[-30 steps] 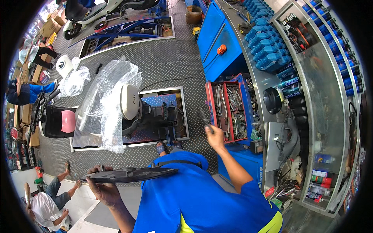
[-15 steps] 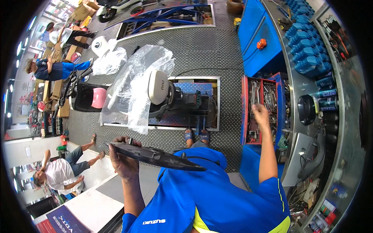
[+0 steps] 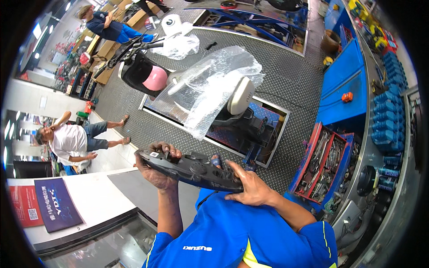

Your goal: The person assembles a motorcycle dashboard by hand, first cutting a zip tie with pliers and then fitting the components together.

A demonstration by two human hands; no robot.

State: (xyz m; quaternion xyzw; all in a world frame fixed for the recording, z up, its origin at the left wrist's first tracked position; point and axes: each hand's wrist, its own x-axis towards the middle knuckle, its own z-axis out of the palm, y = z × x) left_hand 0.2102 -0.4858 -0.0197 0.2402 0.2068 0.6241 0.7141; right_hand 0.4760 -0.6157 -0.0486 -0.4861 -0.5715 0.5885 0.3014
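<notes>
Before my chest: one black moulded plastic panel (image 3: 196, 173), left hand (image 3: 156, 173) curled round one end, right hand (image 3: 254, 187), back from the red tool drawer (image 3: 306, 154), now clasping the other, seemingly steadying it.

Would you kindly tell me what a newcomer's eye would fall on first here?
Probably the long black part, held at its ends by the left hand and right hand, below centre. Beyond it, a scooter is partly draped in clear bubble wrap. To the right, a red drawer of tools stands open.
</notes>
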